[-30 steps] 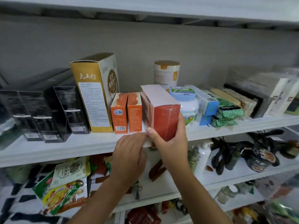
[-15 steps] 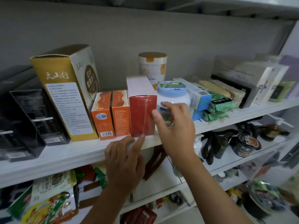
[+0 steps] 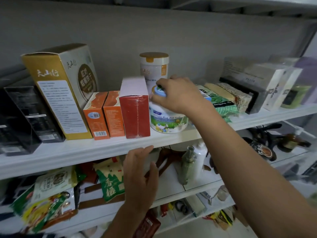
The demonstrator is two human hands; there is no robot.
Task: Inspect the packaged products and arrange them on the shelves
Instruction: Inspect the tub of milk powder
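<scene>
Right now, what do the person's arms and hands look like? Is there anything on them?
Both are bare. The left hand and the right hand wear no gloves, and I can see no ring, watch or bracelet. No sleeve shows anywhere up to the picture's edge.

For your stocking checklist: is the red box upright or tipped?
Upright. The red box stands on its narrow base on the shelf, beside the orange boxes.

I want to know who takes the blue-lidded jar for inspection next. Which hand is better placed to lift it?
Right, probably. The right hand curls its fingers over the lid of the blue-lidded jar, while the left hand is open below the shelf edge, holding nothing.
</scene>
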